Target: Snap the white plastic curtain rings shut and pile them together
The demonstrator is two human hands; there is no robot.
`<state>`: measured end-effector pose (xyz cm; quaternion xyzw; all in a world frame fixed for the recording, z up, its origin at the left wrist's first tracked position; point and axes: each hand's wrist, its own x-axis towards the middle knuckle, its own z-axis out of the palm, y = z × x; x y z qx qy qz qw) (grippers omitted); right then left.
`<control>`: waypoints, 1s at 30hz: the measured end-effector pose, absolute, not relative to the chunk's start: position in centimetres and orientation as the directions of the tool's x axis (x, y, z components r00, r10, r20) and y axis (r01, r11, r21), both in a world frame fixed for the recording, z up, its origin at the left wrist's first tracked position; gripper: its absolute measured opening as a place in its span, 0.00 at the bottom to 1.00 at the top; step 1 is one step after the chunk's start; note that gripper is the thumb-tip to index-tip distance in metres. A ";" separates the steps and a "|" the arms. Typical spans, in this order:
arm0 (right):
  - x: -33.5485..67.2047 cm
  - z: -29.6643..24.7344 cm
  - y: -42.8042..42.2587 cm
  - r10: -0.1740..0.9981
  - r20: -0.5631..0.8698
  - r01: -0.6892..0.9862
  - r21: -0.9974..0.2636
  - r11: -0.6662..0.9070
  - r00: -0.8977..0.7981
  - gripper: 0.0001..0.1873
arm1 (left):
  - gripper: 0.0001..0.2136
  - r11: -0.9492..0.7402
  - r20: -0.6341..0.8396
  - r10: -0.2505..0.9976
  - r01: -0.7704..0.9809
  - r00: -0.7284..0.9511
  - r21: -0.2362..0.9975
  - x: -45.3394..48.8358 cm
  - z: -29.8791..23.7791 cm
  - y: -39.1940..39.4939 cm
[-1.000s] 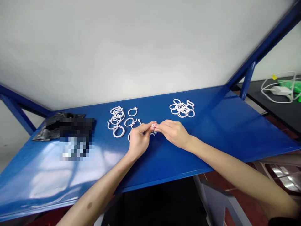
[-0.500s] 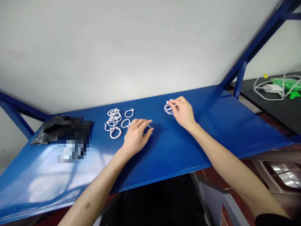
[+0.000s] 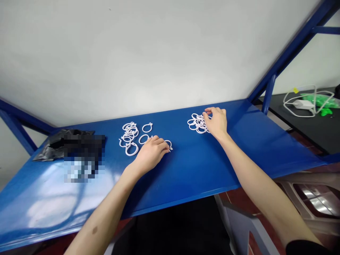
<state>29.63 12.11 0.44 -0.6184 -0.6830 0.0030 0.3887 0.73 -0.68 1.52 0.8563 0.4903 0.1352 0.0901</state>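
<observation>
Several white rings with small eyelets, which look like curtain rings, lie on the blue table (image 3: 186, 177). My left hand (image 3: 152, 151) rests low over the middle ones, fingertips closed on the edge of a white curtain ring (image 3: 170, 143). Part of that ring and others near it are hidden under the hand. At the right edge of a heaped pile of curtain rings (image 3: 199, 124), my right hand (image 3: 217, 123) has its thumb and forefinger apart, with nothing seen held. Left of my left hand are a loose cluster of curtain rings (image 3: 131, 148) and a single curtain ring (image 3: 147, 128).
A black plastic bag (image 3: 53, 143) lies at the table's left, partly blurred out. Behind the table rises a white wall (image 3: 159, 63), with blue frame bars (image 3: 269, 94) at both ends. A white cable and charger (image 3: 304, 104) sit on a dark surface at right.
My left hand's fingers have closed from a spread pose onto a curtain ring. My right hand has loosened its pinch and shifted slightly right, uncovering more of the pile.
</observation>
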 end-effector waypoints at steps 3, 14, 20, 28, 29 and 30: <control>28.3 1.1 10.6 0.800 0.599 0.798 -0.464 0.385 -0.038 0.11 | 0.07 -0.469 0.229 0.883 0.770 0.409 0.433 1.3 1.8 -1.0; 22.9 1.6 3.7 0.641 0.483 0.356 -0.558 0.750 -0.596 0.11 | 0.09 -0.164 0.130 0.959 0.124 0.250 0.979 2.2 1.5 -1.3; 22.9 1.4 3.4 0.694 0.484 0.330 -0.636 0.698 -0.533 0.06 | 0.10 -0.148 0.132 0.986 0.163 0.101 0.976 2.8 1.5 -1.2; 22.2 0.3 2.9 0.623 0.544 0.330 -0.544 0.772 -0.562 0.08 | 0.07 -0.235 0.312 0.948 0.522 -0.064 0.820 3.5 0.0 -2.1; 22.2 0.1 2.9 0.613 0.542 0.328 -0.534 0.779 -0.575 0.08 | 0.07 -0.251 0.335 0.940 0.548 -0.057 0.798 3.6 -0.2 -2.2; 22.2 0.0 2.9 0.601 0.541 0.321 -0.526 0.788 -0.588 0.08 | 0.07 -0.268 0.356 0.933 0.572 -0.046 0.775 3.6 -0.3 -2.2</control>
